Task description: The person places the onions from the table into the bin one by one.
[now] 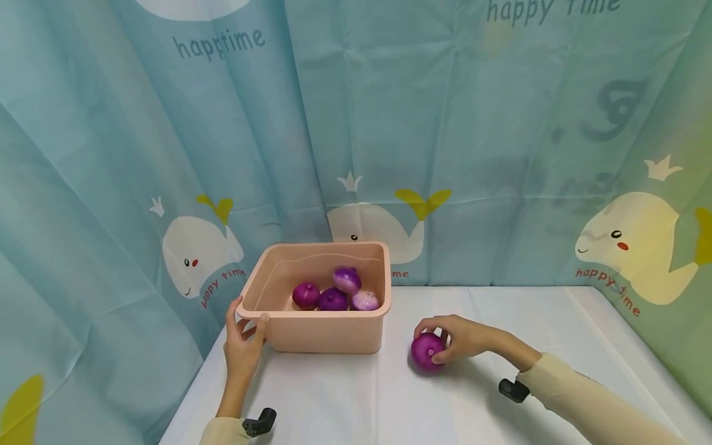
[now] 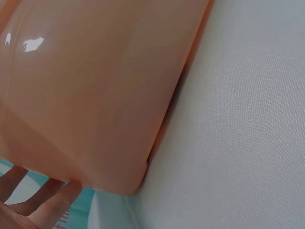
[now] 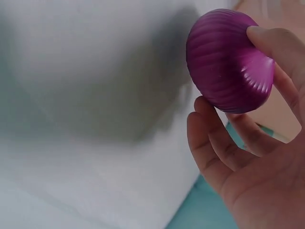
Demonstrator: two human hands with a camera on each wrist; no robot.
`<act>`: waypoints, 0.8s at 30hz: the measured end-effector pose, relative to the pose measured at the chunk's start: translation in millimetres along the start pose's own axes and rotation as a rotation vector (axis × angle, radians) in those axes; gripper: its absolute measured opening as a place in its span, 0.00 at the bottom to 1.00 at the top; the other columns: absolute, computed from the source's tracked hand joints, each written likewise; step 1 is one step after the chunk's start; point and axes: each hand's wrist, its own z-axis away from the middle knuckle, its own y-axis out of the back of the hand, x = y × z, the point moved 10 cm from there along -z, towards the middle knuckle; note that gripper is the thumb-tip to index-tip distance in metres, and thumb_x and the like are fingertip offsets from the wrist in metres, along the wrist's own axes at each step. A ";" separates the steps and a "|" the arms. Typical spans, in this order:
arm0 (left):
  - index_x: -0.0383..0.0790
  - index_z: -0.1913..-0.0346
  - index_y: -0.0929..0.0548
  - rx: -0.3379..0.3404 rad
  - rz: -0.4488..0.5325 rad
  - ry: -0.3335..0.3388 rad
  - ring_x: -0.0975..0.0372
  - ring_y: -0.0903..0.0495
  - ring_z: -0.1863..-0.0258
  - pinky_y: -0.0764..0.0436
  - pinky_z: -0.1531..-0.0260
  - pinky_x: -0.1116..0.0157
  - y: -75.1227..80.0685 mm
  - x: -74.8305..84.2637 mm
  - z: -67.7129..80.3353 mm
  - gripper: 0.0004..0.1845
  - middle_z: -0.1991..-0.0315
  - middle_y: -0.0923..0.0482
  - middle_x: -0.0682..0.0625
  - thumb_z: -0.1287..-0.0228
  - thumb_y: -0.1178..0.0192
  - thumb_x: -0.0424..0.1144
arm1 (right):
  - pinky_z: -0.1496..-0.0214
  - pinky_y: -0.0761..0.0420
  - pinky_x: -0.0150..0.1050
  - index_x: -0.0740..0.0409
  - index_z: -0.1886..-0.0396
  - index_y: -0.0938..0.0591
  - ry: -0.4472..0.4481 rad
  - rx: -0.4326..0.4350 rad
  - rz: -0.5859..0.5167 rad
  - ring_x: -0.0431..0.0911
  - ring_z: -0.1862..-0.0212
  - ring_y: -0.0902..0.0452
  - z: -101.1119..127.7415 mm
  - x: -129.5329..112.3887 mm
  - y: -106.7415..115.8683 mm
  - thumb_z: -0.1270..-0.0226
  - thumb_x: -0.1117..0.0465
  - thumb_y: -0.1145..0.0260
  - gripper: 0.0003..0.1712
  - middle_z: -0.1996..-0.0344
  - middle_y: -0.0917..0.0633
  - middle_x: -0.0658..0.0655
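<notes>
At the front left corner of a pink plastic bin (image 1: pixel 328 334), my left hand (image 1: pixel 243 343) grips the rim, its thumb on the front and its fingers along the left side. The left wrist view shows those fingers (image 2: pixel 57 202) against the bin wall (image 2: pixel 95 95). To the right of the bin, my right hand (image 1: pixel 464 337) holds a glossy purple onion (image 1: pixel 426 351) between thumb and fingers. Up close in the right wrist view, the onion (image 3: pixel 221 62) has ridged skin, and the thumb presses its side. Whether it touches the table is hard to tell.
Inside the bin lie several more onions: a magenta one (image 1: pixel 306 295), a dark purple one (image 1: pixel 332 300), and paler ones (image 1: pixel 365 301). A white cloth covers the table (image 1: pixel 528 309). Behind it hangs a blue whale-print curtain (image 1: pixel 489 235), close to the bin's back.
</notes>
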 end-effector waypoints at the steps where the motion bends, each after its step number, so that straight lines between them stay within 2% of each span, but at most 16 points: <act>1: 0.60 0.19 0.46 0.002 -0.003 0.001 0.39 0.19 0.47 0.16 0.64 0.74 0.1 0.0 -0.1 0.39 0.26 0.34 0.37 0.26 0.38 0.48 | 0.57 0.15 0.40 0.47 0.44 0.20 0.002 0.005 0.010 0.43 0.57 0.20 -1.0 -0.5 4.5 0.39 0.61 0.23 0.24 0.51 0.18 0.48; 5: 0.61 0.19 0.46 0.001 -0.004 0.006 0.40 0.19 0.47 0.17 0.64 0.75 -0.1 0.3 -0.4 0.39 0.26 0.34 0.38 0.26 0.38 0.48 | 0.56 0.15 0.40 0.48 0.44 0.20 0.016 0.051 0.053 0.46 0.54 0.19 -5.4 -5.2 26.5 0.39 0.61 0.23 0.24 0.50 0.17 0.49; 14: 0.56 0.18 0.47 -0.009 0.027 -0.012 0.37 0.20 0.47 0.21 0.66 0.79 0.2 -0.5 0.3 0.41 0.27 0.34 0.34 0.26 0.38 0.44 | 0.62 0.14 0.39 0.53 0.43 0.18 0.032 0.219 0.118 0.50 0.58 0.18 -14.6 -21.8 83.6 0.40 0.62 0.22 0.25 0.48 0.16 0.55; 21: 0.59 0.19 0.47 -0.006 -0.010 0.008 0.38 0.19 0.46 0.13 0.62 0.68 0.6 -2.8 0.6 0.40 0.26 0.35 0.36 0.26 0.38 0.48 | 0.63 0.13 0.41 0.56 0.43 0.18 0.057 0.353 0.142 0.51 0.60 0.19 -20.3 -37.4 124.9 0.43 0.64 0.20 0.28 0.49 0.17 0.57; 24: 0.59 0.19 0.46 -0.006 -0.016 0.016 0.37 0.20 0.45 0.13 0.61 0.66 0.0 -4.0 -0.1 0.40 0.26 0.35 0.36 0.26 0.38 0.49 | 0.63 0.13 0.41 0.56 0.42 0.18 0.063 0.400 0.164 0.50 0.61 0.18 -22.8 -42.5 139.2 0.43 0.65 0.20 0.28 0.49 0.17 0.57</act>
